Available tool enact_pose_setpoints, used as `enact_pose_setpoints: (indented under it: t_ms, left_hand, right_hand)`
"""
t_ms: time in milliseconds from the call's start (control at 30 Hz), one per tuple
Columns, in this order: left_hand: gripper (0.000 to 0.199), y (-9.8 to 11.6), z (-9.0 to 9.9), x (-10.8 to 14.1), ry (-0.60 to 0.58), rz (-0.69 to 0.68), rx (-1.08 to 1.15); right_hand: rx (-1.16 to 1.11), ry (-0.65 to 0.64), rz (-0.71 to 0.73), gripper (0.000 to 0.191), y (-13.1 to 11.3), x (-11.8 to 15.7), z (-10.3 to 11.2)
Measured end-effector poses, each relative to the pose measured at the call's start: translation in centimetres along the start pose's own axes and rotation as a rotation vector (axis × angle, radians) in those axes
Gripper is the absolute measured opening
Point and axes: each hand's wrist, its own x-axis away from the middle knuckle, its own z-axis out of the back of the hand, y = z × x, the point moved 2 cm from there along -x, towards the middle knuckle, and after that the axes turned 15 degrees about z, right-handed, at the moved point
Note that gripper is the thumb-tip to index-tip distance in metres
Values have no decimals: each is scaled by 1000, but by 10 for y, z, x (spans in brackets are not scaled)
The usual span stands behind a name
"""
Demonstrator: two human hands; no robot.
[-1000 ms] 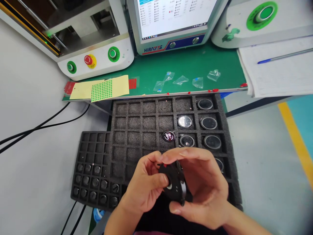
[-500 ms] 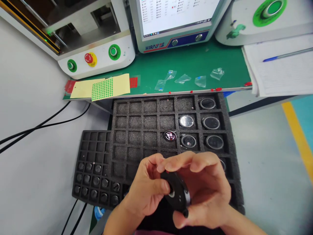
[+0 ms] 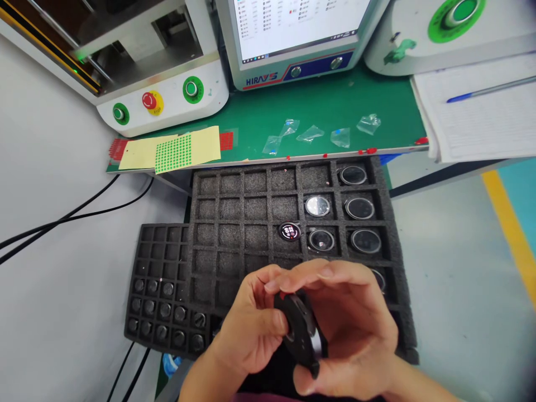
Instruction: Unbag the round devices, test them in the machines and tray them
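A round black device (image 3: 300, 329) with a shiny silver-edged side is held tilted between both hands at the bottom centre. My left hand (image 3: 257, 321) pinches its left side, the thumb pressed on the black face. My right hand (image 3: 355, 329) curls round the other side, thumb at the lower end and fingers over the top. A bit of red shows at the device's upper end, near the fingertips. Just beyond the hands lies a large foam tray (image 3: 230, 234) with round watch-like pieces in its right compartments. One lit watch face (image 3: 290, 231) rests there, showing digits.
A smaller foam tray (image 3: 157, 251) at the left holds several small round parts. Behind, a green table (image 3: 251, 117) bears sticker sheets (image 3: 176, 152), plastic scraps, a monitor (image 3: 301, 39), machines with buttons, and papers (image 3: 481, 117) with a pen. Cables hang at the left.
The device has turned slightly in my hands, so its side shows more and its black face less. More red is visible at its top. The camera view has shifted a little.
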Motion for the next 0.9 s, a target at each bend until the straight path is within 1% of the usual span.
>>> enact_pose_setpoints:
  t_ms: [100, 200, 300, 400, 533, 633, 767, 833, 900]
  left_hand:
    - [35, -3, -5, 5, -37, 58, 38]
    - [24, -8, -12, 8, -130, 114, 73]
    - [33, -10, -17, 8, -150, 35, 37]
    - [42, -12, -21, 7, -102, -37, -19]
    - [41, -11, -25, 9, -51, -50, -100]
    - [40, -10, -25, 11, -19, -29, -118]
    - [39, -9, -25, 13, -66, -15, -108]
    - [37, -10, -26, 13, -114, -12, -78]
    - [33, -10, -26, 13, -129, -17, -39]
  right_hand:
    - [67, -41, -21, 65, -5, 0, 5]
    - [79, -124, -54, 64, -9, 0, 10]
    - [79, -203, -51, 65, -11, 1, 13]
    - [75, -245, -38, 60, -11, 2, 14]
    - [78, -266, -27, 53, -11, 1, 12]
    - [75, -274, 4, 45, -11, -1, 10]
    - [95, -256, 20, 35, -9, -4, 9]
    - [104, -243, 27, 34, -9, -4, 8]
    - [109, -230, 34, 35, -9, -2, 7]
